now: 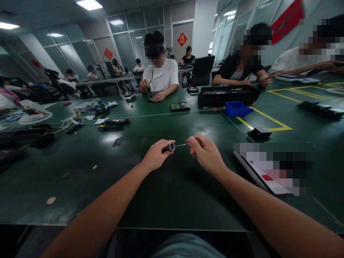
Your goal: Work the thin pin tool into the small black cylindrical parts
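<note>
My left hand (156, 155) is closed around a small dark cylindrical handle (170, 147) with a silver end, held just above the green table (113, 172). A thin metal bit (182, 145) sticks out of the handle toward the right. My right hand (204, 153) pinches the far end of that bit between thumb and fingertips. Both hands hover near the table's middle, close together.
A blurred flat item with a white edge (268, 179) lies to the right. A blue bin (236, 108), a long black device (228, 95), a circuit board (180, 106) and black cables (111, 125) lie further back. Other people sit working across the table.
</note>
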Motion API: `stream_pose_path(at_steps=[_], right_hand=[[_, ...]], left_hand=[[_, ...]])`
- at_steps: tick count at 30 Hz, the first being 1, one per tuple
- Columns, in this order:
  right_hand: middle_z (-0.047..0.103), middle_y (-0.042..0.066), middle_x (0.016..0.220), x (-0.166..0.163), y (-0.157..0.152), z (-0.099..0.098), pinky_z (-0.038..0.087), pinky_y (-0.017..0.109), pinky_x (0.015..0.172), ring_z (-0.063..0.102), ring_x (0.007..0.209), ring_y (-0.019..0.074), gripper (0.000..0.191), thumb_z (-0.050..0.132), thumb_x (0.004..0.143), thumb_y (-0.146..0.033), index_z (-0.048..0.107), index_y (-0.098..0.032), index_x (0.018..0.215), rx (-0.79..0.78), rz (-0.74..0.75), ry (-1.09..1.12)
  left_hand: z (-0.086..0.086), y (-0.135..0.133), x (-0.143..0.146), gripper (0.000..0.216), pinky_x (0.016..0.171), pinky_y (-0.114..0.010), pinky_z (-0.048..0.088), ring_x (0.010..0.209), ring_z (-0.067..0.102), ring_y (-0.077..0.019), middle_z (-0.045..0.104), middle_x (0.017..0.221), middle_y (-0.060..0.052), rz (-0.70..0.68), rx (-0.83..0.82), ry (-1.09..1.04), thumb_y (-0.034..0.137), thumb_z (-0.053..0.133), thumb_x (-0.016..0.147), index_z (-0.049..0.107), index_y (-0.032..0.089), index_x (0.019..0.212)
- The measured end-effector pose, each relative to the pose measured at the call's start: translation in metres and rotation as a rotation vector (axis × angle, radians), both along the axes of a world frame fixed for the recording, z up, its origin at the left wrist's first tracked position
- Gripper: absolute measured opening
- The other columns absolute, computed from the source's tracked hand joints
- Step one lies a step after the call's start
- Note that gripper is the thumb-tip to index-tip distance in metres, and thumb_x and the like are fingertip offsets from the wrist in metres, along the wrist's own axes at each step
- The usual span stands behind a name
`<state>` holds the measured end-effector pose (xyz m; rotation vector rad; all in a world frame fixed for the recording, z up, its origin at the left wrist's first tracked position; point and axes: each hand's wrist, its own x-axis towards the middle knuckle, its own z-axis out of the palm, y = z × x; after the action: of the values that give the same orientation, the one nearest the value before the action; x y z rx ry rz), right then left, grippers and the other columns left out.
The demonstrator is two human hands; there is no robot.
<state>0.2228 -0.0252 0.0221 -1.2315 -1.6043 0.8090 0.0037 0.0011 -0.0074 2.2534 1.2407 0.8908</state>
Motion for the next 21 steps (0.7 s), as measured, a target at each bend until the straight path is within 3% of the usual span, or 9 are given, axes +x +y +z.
stream_pose_path(at_steps=[3, 8, 11, 17, 21], right_hand=[[0.055, -0.003, 0.057, 0.0, 0.0, -0.002, 0.038, 0.031, 0.054, 0.052, 0.053, 0.0159, 0.033, 0.044, 0.097, -0.046, 0.066, -0.022, 0.094, 0.002, -0.012, 0.01], [0.06, -0.003, 0.073, -0.001, 0.002, -0.01, 0.043, 0.031, 0.062, 0.056, 0.065, 0.0168, 0.021, 0.052, 0.093, -0.035, 0.058, -0.025, 0.111, 0.025, 0.0, 0.116], [0.062, -0.001, 0.076, -0.003, 0.004, -0.013, 0.047, 0.033, 0.07, 0.059, 0.071, 0.0172, 0.017, 0.059, 0.089, -0.036, 0.059, -0.024, 0.101, -0.001, 0.005, 0.285], [0.062, 0.001, 0.077, -0.003, 0.017, -0.02, 0.053, 0.035, 0.075, 0.06, 0.07, 0.0166, 0.026, 0.066, 0.083, -0.048, 0.063, -0.022, 0.086, -0.226, 0.017, 0.69], [0.055, -0.001, 0.066, 0.001, 0.024, -0.026, 0.055, 0.037, 0.072, 0.056, 0.061, 0.0165, 0.026, 0.065, 0.082, -0.048, 0.06, -0.023, 0.077, -0.306, -0.029, 0.725]], left_hand=[[-0.001, 0.0, 0.0, 0.043, 0.102, -0.038, 0.045, 0.111, 0.06, -0.0204, 0.065, 0.121, -0.005, -0.01, 0.012, -0.01, 0.018, 0.068, 0.086, 0.062, 0.024, 0.128], [0.0, -0.001, 0.0, 0.042, 0.101, -0.039, 0.046, 0.11, 0.061, -0.0207, 0.065, 0.119, -0.005, -0.012, 0.0, 0.004, 0.017, 0.068, 0.086, 0.064, 0.025, 0.127], [0.002, -0.001, 0.001, 0.043, 0.1, -0.038, 0.046, 0.11, 0.061, -0.0208, 0.065, 0.12, -0.005, 0.01, -0.001, -0.004, 0.018, 0.069, 0.086, 0.063, 0.025, 0.128], [0.007, -0.003, 0.003, 0.043, 0.104, -0.04, 0.044, 0.114, 0.059, -0.0208, 0.064, 0.123, -0.005, -0.004, 0.043, -0.038, 0.017, 0.066, 0.088, 0.062, 0.026, 0.13], [0.007, -0.002, 0.003, 0.044, 0.103, -0.042, 0.044, 0.114, 0.057, -0.0216, 0.064, 0.121, -0.005, -0.019, 0.068, 0.042, 0.017, 0.065, 0.089, 0.061, 0.028, 0.132]])
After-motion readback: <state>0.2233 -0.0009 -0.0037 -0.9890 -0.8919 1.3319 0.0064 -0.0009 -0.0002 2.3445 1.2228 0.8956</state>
